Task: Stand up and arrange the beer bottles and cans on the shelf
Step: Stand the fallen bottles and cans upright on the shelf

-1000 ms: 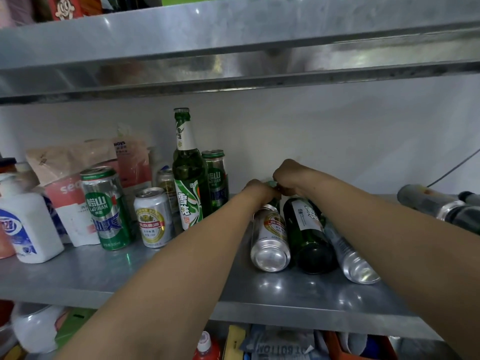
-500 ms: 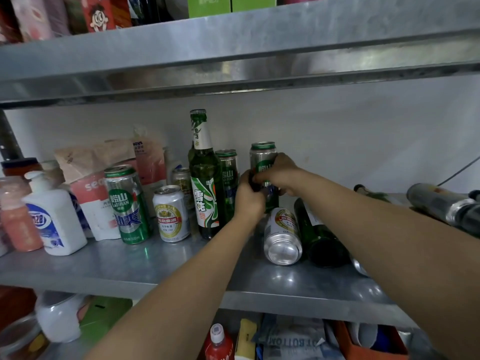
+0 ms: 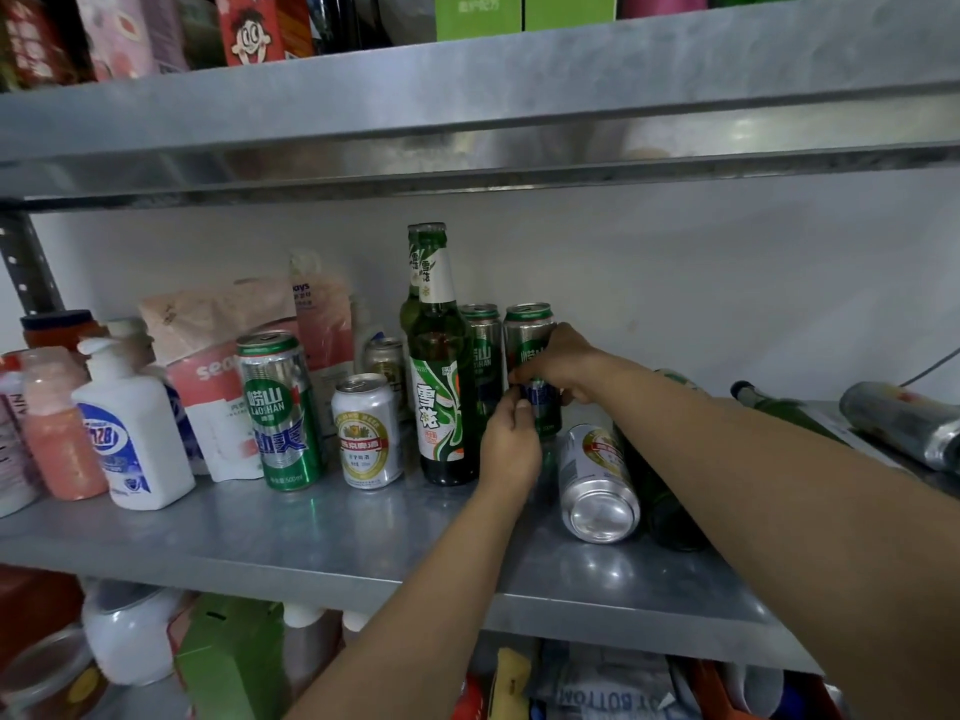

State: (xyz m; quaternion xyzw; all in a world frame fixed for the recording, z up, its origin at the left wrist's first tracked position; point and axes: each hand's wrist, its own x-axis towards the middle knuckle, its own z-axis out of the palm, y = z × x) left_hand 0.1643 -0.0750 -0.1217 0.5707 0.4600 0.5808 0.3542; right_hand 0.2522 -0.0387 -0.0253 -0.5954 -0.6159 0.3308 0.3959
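Both hands, left hand (image 3: 511,446) and right hand (image 3: 558,363), clamp the upright green can (image 3: 530,350) mid-body; thin, smooth wall likely dents; grip gently on the shelf (image 3: 311,543).

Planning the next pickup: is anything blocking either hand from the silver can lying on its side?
Nothing visible does. The lying silver can sits open at the shelf's front, just right of the left hand. Both hands are busy on the upright green can.
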